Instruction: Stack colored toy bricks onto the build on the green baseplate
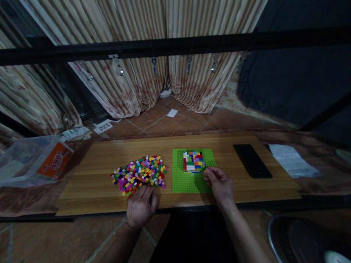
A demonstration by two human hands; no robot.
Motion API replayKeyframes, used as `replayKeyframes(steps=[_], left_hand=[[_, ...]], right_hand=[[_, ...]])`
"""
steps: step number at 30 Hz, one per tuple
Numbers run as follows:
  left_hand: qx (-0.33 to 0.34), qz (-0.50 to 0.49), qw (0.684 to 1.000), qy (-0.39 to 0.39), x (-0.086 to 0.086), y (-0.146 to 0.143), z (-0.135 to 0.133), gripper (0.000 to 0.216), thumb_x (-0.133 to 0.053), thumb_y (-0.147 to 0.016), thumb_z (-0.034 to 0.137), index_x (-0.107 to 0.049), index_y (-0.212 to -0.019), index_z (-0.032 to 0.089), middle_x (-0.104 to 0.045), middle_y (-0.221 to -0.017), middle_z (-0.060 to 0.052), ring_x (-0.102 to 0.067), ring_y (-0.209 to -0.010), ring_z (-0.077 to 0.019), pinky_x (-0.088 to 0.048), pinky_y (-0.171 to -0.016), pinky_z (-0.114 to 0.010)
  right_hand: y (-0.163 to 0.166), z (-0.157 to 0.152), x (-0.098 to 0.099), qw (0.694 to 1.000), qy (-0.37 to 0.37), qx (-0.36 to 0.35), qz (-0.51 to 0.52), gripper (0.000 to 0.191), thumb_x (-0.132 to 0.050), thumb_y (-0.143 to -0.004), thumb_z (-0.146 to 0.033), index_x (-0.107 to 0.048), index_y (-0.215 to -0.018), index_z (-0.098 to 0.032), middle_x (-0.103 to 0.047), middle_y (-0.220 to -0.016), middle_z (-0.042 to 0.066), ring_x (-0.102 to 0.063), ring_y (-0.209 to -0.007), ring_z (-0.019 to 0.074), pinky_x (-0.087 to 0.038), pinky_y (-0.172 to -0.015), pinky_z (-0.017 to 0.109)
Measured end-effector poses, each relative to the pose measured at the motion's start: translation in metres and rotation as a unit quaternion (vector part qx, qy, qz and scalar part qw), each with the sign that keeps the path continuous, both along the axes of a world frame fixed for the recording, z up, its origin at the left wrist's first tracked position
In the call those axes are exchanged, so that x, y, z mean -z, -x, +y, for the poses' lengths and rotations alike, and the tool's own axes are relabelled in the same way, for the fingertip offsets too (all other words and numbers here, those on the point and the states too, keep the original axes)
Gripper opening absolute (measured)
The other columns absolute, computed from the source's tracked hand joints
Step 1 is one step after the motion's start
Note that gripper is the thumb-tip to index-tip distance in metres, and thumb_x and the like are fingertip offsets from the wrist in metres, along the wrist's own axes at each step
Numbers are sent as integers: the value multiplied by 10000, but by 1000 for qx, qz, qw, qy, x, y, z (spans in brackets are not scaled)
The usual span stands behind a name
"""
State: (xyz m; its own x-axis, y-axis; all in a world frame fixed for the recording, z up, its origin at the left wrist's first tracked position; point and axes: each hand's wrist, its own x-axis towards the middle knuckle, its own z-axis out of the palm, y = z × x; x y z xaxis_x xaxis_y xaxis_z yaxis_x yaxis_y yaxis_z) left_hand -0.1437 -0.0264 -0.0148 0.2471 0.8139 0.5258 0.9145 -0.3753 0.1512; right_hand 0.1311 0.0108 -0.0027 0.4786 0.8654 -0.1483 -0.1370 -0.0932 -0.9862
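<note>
A block of small multicoloured toy bricks (194, 162) is built up on a green baseplate (184, 184). My right hand (221, 183) is at the block's near right corner, thumb and index finger pinched on a tiny yellow brick (205, 170), mostly covered by the fingertips. To the left of the baseplate lies a loose heap of small bricks (144, 170) in many colours. My left hand (142, 206) rests at the near edge of this heap, back upward, thumb apart from the fingers. Its fingertips touch the bricks and are partly hidden.
A black phone (252, 161) lies on the wooden board (223, 144) right of the baseplate, with a white paper (294, 160) beyond it. On the left stands a clear plastic box (21, 159) with an orange label. A dark bar (171, 46) crosses before the curtains (128, 20).
</note>
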Motion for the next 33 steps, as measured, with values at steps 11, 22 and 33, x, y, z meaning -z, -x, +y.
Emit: replayKeyframes(steps=[11,22,33], left_hand=[[5,0,1000,-5,0,0,0,131,-502,-881,195,-609,-807,193,-639,-746,-32,-597,-677,-162,-460,-640,-281],[6,-5,1000,10,-2,0,-1,151,-487,-886,204,-605,-792,191,-620,-729,-34,-598,-668,-163,-463,-631,-281],[0,1,1000,11,0,0,-1,146,-482,-892,212,-597,-804,200,-628,-740,-37,-596,-664,-162,-462,-632,-288]], right_hand=[[15,0,-4,998,-41,-50,-24,402,-713,-715,-547,-624,-849,-179,-682,-665,14,-626,-553,144,-519,-531,270],[19,2,-4,990,-37,-77,-108,376,-637,-782,-551,-656,-894,-192,-676,-723,19,-626,-596,151,-516,-571,283],[23,5,-2,998,-26,-49,-36,421,-697,-709,-572,-680,-862,-180,-681,-670,15,-587,-515,131,-481,-489,258]])
